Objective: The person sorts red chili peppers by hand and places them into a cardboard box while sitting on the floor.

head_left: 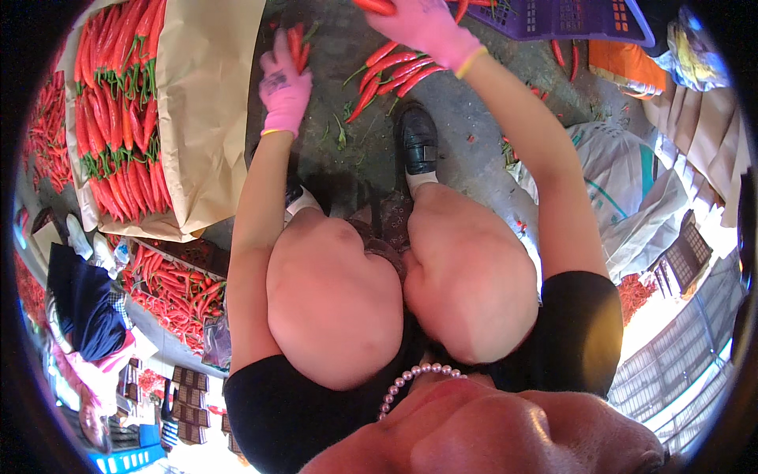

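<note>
My left hand [284, 99], in a pink glove with a yellow cuff, is closed around a few red chili peppers [298, 50] with green stems. At the top edge my right hand [426, 31], gloved the same way, is closed on red chili peppers [376, 6]; its fingers are partly cut off by the frame. Between and below the hands, a loose group of red chili peppers [403, 73] lies on the dark floor [335, 170]. Left of my left hand, neat rows of red chili peppers [118, 118] lie on brown paper [209, 103], stems lined up.
A purple plastic crate [537, 28] stands at the top right. A white woven sack [616, 189] lies right of my right arm. Loose chili peppers [178, 292] are heaped at the left, near another person [91, 316]. Stacked brown crates [192, 403] show at lower left.
</note>
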{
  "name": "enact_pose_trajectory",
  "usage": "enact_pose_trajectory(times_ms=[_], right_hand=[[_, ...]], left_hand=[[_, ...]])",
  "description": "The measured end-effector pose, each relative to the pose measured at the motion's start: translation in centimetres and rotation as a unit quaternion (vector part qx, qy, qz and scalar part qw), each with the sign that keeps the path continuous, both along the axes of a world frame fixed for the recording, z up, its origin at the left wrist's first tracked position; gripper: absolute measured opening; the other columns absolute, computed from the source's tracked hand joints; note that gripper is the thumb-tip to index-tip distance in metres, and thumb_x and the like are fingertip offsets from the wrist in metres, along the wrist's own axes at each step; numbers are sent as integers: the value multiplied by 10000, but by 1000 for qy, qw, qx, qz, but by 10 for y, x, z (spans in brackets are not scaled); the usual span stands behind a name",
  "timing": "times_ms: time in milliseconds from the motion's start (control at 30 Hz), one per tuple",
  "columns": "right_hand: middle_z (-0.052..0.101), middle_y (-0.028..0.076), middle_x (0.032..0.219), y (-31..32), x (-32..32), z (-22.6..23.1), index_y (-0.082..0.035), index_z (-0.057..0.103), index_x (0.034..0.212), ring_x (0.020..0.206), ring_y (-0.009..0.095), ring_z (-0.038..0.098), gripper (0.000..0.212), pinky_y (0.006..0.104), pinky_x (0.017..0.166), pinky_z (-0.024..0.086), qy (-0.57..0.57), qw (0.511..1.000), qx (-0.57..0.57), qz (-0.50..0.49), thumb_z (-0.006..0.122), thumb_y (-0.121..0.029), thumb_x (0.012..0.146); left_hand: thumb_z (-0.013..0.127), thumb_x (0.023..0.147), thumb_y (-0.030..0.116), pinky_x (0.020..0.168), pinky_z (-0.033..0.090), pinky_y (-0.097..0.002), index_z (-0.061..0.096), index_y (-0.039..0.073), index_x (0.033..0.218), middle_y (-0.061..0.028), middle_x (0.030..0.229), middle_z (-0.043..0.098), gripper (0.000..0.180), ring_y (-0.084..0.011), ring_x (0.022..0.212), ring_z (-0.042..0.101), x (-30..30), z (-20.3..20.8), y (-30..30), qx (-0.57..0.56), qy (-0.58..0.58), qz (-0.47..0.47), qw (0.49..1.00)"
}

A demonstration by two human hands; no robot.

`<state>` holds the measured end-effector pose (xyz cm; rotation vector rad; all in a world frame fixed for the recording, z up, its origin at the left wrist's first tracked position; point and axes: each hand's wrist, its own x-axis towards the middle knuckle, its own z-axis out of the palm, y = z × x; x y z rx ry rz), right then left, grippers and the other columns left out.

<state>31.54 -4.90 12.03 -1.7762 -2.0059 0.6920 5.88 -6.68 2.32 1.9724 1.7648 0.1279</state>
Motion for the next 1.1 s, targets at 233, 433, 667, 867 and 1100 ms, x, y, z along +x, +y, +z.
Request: enact_pose_trajectory(times_ms=[233,433,667,867,1100], right_hand=[[657,137,1146,-89,34,-67,-122,551,1241,1096,322,616,467,432,918,490,-160,975,-153,20,653,-297,819],[659,123,1134,-112,69,-59,-109,556,1252,1057,319,627,484,429,893,504,-121,991,-52,-35,661,-288,815],[672,154,917,-158,55,-53,-58,627,1073,824,320,659,398,415,761,511,109,963,-224,-103,679,-270,740],[687,134,837,-136,62,-90,-70,629,1019,766,289,675,331,406,713,517,70,961,-248,-98,672,-249,745],[692,139,857,-135,72,-87,-74,635,1020,826,289,684,320,408,757,533,58,955,-279,-80,662,-244,750]], left_hand=[[671,751,235,943,478,-465,451,71,1383,-209,1218,630,689,-391,1116,601,4,6,13,-73,32,-2,997],[747,682,105,635,522,-309,559,24,1242,-89,881,667,596,-161,664,627,-26,-8,21,-182,-236,114,948],[698,709,80,746,526,-351,554,77,1257,-131,943,650,567,-239,831,660,-6,133,2,-296,-46,-284,911],[687,717,129,998,422,-456,591,100,1125,-123,1007,600,419,-305,1016,582,18,127,21,-27,-69,-682,728],[588,813,187,996,428,-431,606,141,1033,-64,1144,580,225,-273,1123,537,69,8,-10,108,-47,-757,643]])
